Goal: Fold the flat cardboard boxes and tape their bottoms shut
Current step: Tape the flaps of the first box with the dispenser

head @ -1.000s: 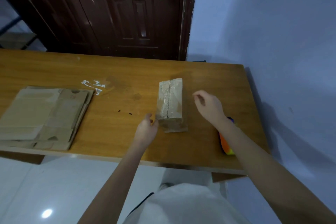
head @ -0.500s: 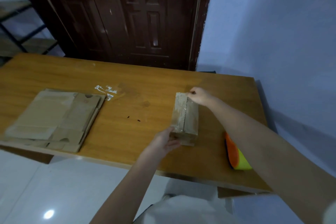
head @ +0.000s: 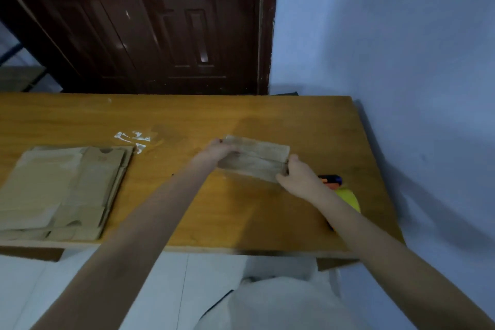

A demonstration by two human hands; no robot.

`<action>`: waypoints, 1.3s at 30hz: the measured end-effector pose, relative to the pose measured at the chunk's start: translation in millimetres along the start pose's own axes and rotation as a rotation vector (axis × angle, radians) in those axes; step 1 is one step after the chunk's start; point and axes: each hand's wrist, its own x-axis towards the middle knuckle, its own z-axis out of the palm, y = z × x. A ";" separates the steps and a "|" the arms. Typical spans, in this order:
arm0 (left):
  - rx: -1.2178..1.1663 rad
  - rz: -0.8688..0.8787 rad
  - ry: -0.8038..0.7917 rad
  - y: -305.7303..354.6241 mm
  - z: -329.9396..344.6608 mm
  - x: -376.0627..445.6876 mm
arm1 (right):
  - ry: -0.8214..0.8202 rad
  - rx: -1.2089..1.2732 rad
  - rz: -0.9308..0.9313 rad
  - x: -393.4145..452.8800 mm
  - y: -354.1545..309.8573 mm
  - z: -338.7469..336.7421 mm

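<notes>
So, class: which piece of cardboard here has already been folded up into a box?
The folded box gripped between the left hand and right hand; the flat cardboard stack lies unfolded at the table's left.

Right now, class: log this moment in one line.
left hand: holds box | right hand: holds box | flat boxes: stacked on table

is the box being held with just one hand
No, both hands hold the folded box: the left hand grips its left end and the right hand grips its right end.
</notes>
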 end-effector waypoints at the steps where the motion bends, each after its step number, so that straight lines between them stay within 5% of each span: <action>1: 0.089 0.027 -0.021 9.4 1.9 4.1 | 0.010 0.056 0.020 -8.2 1.5 5.4; 5: 0.316 0.111 -0.165 49.6 17.3 17.6 | 0.019 0.301 0.006 -37.2 0.4 28.2; 12: 0.635 0.302 -0.274 89.7 65.8 27.3 | -0.004 0.330 0.021 -48.9 -6.0 45.2; 23: 0.797 0.521 -0.185 85.8 89.6 41.3 | 0.034 0.389 0.052 -52.2 9.6 39.8; 26: 0.865 0.605 -0.101 81.9 86.0 41.5 | 0.137 0.414 0.018 -56.3 16.0 36.0; 33: 0.859 0.720 -0.056 71.4 74.8 33.4 | 0.691 0.115 0.068 -70.6 74.0 19.4; 39: 0.834 0.929 0.003 63.0 85.4 1.3 | 0.551 0.180 0.377 -77.1 129.1 36.5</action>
